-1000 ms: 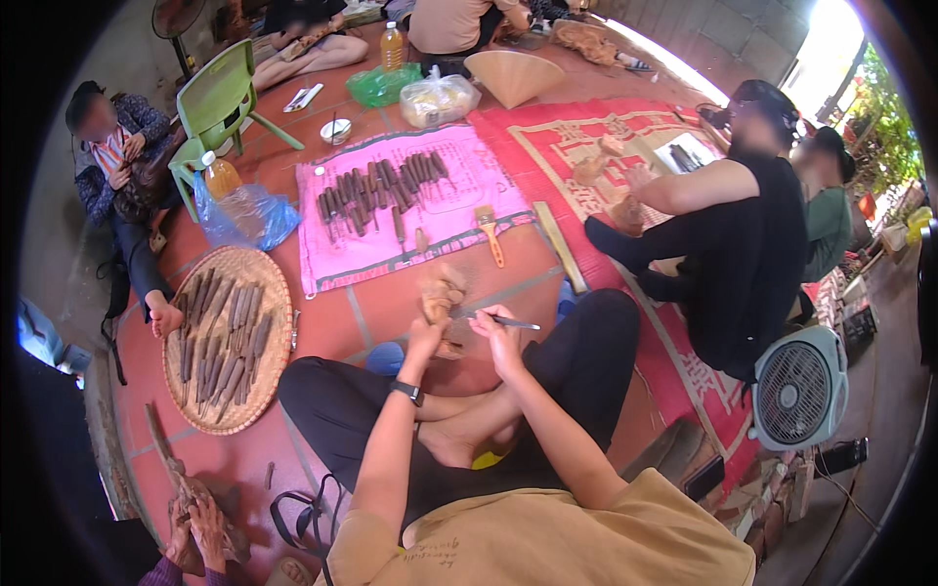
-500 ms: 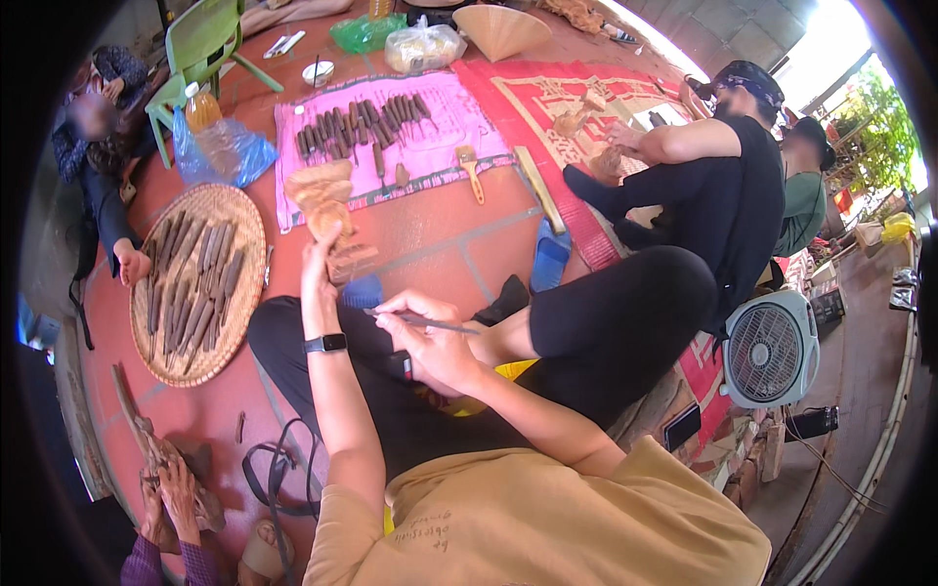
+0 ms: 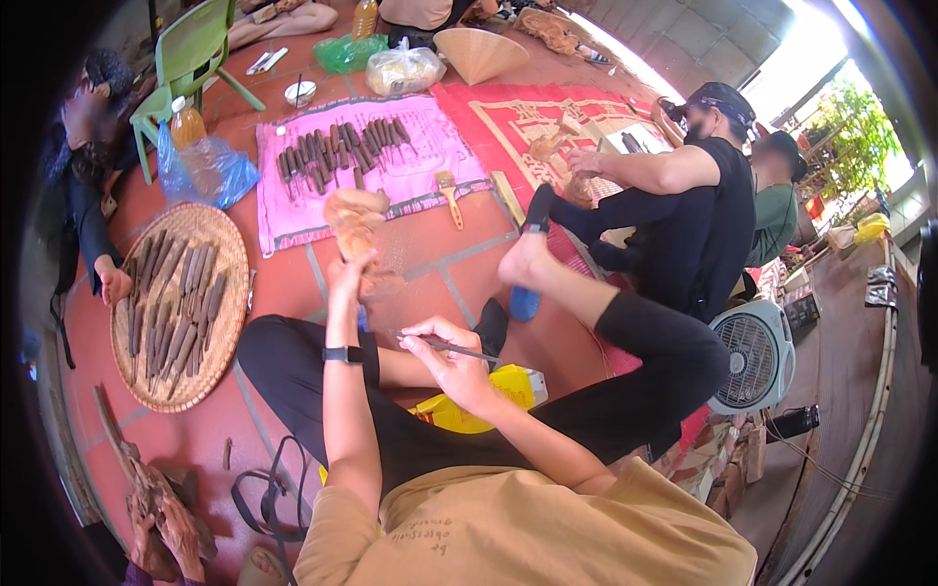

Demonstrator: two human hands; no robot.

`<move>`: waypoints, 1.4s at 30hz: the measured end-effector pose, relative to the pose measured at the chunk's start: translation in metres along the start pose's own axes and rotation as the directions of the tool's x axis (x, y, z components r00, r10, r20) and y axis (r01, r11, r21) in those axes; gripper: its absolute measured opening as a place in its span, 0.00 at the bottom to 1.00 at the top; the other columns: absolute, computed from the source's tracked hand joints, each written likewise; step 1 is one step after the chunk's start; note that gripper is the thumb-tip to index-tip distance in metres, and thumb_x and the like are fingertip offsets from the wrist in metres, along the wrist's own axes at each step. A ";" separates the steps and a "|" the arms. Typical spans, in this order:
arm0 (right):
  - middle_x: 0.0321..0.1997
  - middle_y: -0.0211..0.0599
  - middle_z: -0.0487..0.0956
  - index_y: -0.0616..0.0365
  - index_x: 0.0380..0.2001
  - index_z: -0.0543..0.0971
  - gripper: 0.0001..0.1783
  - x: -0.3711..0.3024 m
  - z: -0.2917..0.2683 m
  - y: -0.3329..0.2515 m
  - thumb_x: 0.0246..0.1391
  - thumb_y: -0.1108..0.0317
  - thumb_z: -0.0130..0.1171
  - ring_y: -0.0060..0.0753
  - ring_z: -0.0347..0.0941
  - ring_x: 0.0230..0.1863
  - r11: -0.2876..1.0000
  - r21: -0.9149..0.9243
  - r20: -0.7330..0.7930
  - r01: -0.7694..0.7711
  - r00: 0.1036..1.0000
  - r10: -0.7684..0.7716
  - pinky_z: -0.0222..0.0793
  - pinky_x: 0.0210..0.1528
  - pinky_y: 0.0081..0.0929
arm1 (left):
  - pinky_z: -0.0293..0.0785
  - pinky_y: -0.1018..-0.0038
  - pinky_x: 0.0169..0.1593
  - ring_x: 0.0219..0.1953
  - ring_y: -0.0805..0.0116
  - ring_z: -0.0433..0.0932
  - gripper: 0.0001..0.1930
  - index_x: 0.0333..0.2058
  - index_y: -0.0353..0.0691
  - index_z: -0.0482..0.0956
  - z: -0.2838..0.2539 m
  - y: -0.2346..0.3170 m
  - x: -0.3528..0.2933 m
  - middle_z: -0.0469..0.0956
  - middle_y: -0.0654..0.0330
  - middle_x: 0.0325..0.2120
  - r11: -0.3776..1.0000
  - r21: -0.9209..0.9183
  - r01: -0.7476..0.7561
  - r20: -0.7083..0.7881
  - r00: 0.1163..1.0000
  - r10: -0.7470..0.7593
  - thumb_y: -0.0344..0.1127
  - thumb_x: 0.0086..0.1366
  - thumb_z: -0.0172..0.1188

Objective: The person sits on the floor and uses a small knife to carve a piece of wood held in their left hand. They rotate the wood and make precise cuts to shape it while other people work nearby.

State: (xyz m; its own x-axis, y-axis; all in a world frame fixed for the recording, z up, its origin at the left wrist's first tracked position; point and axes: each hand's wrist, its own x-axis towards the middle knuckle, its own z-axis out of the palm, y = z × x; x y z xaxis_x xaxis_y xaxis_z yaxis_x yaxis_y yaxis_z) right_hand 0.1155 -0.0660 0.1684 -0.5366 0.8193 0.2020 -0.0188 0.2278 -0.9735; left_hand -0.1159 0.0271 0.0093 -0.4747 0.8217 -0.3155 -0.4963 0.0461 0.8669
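Raised in front of me, my left hand (image 3: 348, 273) grips a pale wood carving (image 3: 354, 217) by its lower part. The carving's details are blurred. Closer to my lap, my right hand (image 3: 455, 369) is closed around a thin dark carving tool (image 3: 451, 348), held like a pen, apart from the carving. Beyond the carving, a pink towel (image 3: 283, 217) bears several dark-handled carving tools (image 3: 342, 151) in rows and a flat brush (image 3: 448, 199) with a wooden handle at its near right edge. A yellow bag (image 3: 459, 414) lies between my legs.
Left stands a round woven tray (image 3: 234, 293) of dark-handled tools. Another person's hands (image 3: 166, 532) hold wood at lower left. A person in black (image 3: 699, 205) sits at right near a box fan (image 3: 754, 354). A blue plastic bag (image 3: 217, 174) and green chair (image 3: 191, 44) are at upper left.
My right leg has stretched out forward, baring the yellow bag. My left hand has tilted the carving. My right hand still holds the tool. The whole view has shifted slightly.
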 end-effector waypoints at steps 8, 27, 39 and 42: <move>0.38 0.37 0.83 0.67 0.38 0.79 0.04 0.012 -0.013 0.016 0.61 0.77 0.61 0.23 0.80 0.43 0.999 0.047 -0.004 0.016 1.000 -0.015 0.76 0.48 0.22 | 0.79 0.64 0.40 0.36 0.61 0.85 0.19 0.45 0.27 0.79 0.077 0.004 -0.061 0.84 0.49 0.34 0.886 0.457 -0.084 0.116 0.993 0.034 0.29 0.54 0.65; 0.41 0.33 0.80 0.65 0.41 0.78 0.05 0.122 -0.044 0.120 0.63 0.75 0.58 0.21 0.76 0.48 0.947 0.290 0.065 -0.140 0.990 0.126 0.73 0.52 0.22 | 0.76 0.48 0.45 0.42 0.37 0.81 0.29 0.55 0.30 0.67 0.042 -0.080 -0.016 0.81 0.34 0.32 0.397 0.911 -0.110 0.104 0.994 0.036 0.40 0.60 0.63; 0.39 0.39 0.83 0.60 0.39 0.78 0.07 0.158 -0.116 0.203 0.64 0.68 0.59 0.29 0.82 0.42 0.531 0.776 0.017 -0.342 0.852 0.524 0.78 0.47 0.27 | 0.81 0.69 0.38 0.36 0.64 0.85 0.26 0.58 0.31 0.65 0.059 -0.052 -0.028 0.81 0.49 0.39 0.788 0.562 0.252 0.008 0.951 -0.310 0.37 0.67 0.62; 0.39 0.39 0.83 0.61 0.38 0.78 0.07 0.173 -0.126 0.189 0.63 0.69 0.60 0.29 0.81 0.42 0.634 0.724 -0.059 -0.271 0.892 0.448 0.77 0.49 0.27 | 0.80 0.66 0.41 0.39 0.63 0.84 0.24 0.55 0.30 0.69 0.062 -0.054 -0.021 0.82 0.48 0.38 0.719 0.683 0.128 0.041 0.976 -0.213 0.39 0.66 0.64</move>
State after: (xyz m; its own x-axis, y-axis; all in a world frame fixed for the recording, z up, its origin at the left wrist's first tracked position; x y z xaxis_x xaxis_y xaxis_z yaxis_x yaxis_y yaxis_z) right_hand 0.1255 0.1848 0.0322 -0.4370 0.8640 -0.2501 -0.4772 -0.4584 -0.7497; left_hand -0.0346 0.0427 -0.0070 -0.3281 0.8157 -0.4764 0.0794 0.5264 0.8465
